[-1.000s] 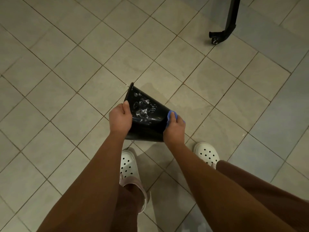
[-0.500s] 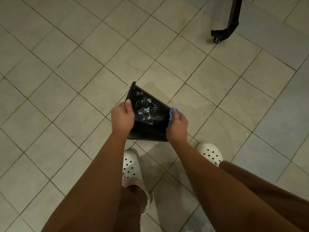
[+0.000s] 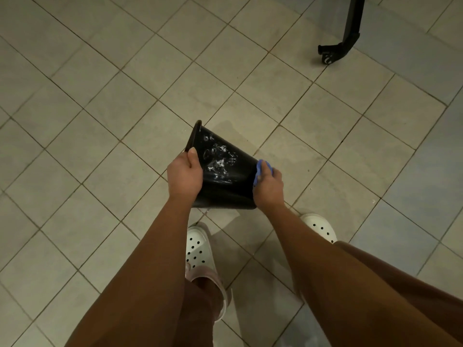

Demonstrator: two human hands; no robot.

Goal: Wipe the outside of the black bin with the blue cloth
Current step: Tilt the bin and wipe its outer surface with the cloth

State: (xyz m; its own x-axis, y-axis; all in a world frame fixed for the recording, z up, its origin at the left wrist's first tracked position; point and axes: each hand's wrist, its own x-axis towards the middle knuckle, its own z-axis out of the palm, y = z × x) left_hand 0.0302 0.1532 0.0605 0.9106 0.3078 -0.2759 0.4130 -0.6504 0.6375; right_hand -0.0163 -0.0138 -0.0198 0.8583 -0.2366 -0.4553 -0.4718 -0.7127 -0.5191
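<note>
Wiping of black bin (image 3: 225, 181) at the centre of the frame, held tilted above the tiled floor (image 3: 100, 108).

The left hand (image 3: 184, 177) grips the bin's left side, thumb laid along the wall near the lipped end and fingers curled out of sight behind. The right hand (image 3: 269, 187) is clamped on the bunched blue cloth (image 3: 260, 169), pressing it to the bin's right edge. White smears (image 3: 220, 159) cover the upward-facing wall, so the cloth should probably sweep left across them in overlapping strokes. A firm left-hand brace would stop the glossy wall from twisting, and the bin then needs turning to reach the hidden side.
</note>
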